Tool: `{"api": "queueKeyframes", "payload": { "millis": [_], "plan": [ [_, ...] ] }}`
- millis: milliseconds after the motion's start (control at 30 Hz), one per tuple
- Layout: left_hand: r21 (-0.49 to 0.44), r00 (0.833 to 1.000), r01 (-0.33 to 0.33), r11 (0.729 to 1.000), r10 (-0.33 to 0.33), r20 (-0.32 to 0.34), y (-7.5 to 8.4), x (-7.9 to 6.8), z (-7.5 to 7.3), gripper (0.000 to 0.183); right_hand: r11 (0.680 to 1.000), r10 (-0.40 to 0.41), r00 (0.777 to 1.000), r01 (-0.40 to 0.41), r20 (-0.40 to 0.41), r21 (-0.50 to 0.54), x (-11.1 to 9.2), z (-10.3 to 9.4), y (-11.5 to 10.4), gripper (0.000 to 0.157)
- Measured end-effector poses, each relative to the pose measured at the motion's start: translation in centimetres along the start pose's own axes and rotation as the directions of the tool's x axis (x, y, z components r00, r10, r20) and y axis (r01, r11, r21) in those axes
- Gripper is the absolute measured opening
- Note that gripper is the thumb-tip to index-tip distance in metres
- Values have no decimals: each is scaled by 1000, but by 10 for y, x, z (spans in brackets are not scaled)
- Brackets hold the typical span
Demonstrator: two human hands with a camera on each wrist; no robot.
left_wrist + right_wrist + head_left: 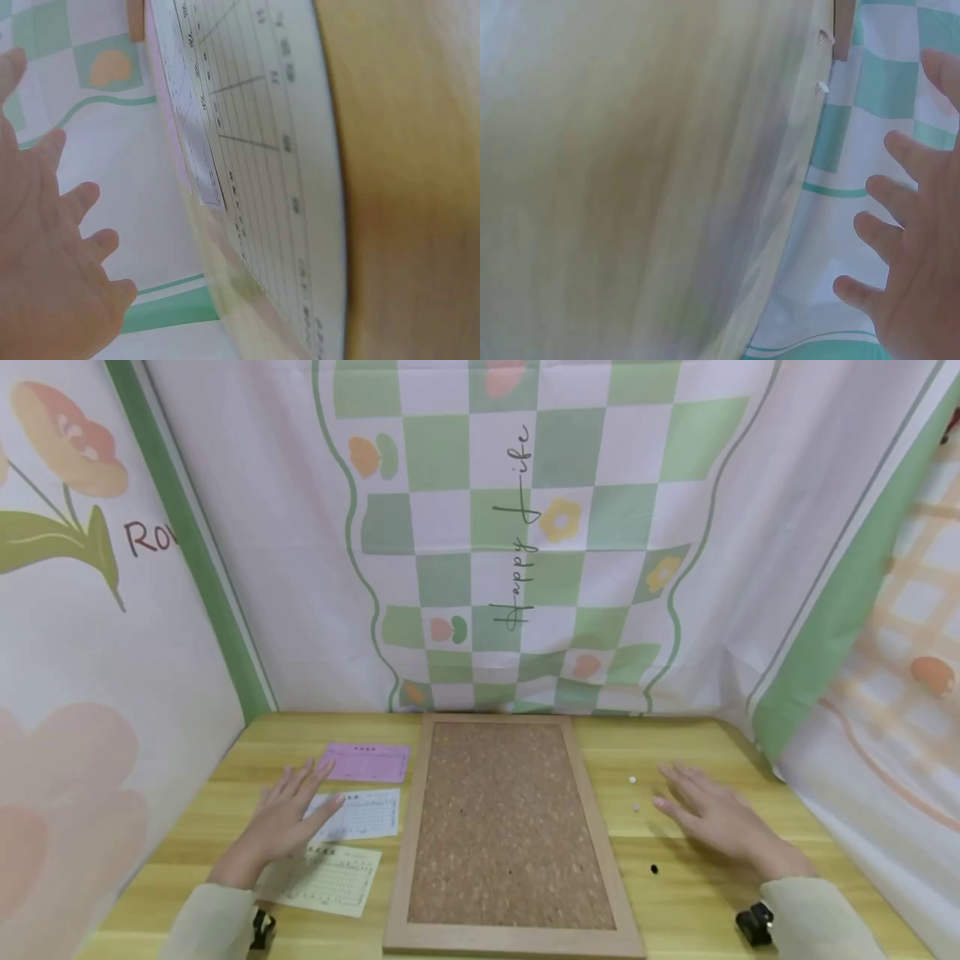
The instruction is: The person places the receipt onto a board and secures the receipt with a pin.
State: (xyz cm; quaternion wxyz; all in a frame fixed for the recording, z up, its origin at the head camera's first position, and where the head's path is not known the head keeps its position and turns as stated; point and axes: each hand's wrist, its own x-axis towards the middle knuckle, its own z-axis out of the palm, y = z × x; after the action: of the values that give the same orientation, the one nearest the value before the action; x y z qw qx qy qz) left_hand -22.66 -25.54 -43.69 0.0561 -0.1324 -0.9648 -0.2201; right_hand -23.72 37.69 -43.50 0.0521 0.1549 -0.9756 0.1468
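A cork board (pixel 510 827) with a wooden frame lies flat in the middle of the table. Left of it are a purple slip (pixel 367 763), a white slip (pixel 371 815) and a pale yellow slip (pixel 337 881), all printed. My left hand (pixel 281 822), fingers spread and holding nothing, is over the left edges of the slips. On the other side, a white push pin (pixel 632 780), a pinkish push pin (pixel 636 807) and a black push pin (pixel 654 869) form a loose column. Right of these pins, my right hand (pixel 720 822) has its fingers extended and grips nothing.
The wooden table (pixel 180 860) ends against a checkered curtain (pixel 510 568) at the back. More printed cloth hangs along the left side (pixel 97 693) and the right side (pixel 885 718). Dark wrist cameras show at both cuffs.
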Motion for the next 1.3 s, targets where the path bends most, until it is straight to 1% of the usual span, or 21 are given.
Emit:
{"api": "queueKeyframes", "payload": {
  "millis": [167,467,667,900,1167,1300],
  "plan": [
    [-25,1000,-19,1000,18,-19,-1,1,0,70,999,-18,1000,18,-4,34,1,-2,-7,68],
    [-95,999,-26,995,23,-34,-8,6,1,72,992,-59,998,59,-5,110,5,-4,-19,62],
    [-113,999,-25,993,21,-37,-8,10,0,73,986,-66,998,64,6,153,5,-6,-29,60],
    [-111,998,-46,993,40,-56,-8,14,-1,74,974,-132,991,129,3,186,7,-5,-45,56],
    [-134,998,-28,991,20,-63,-6,16,-2,70,962,-146,989,135,31,239,7,-1,-58,58],
    [-157,998,-15,988,6,-60,-8,19,-2,69,956,-178,984,168,20,242,8,3,-60,56]
  ]
}}
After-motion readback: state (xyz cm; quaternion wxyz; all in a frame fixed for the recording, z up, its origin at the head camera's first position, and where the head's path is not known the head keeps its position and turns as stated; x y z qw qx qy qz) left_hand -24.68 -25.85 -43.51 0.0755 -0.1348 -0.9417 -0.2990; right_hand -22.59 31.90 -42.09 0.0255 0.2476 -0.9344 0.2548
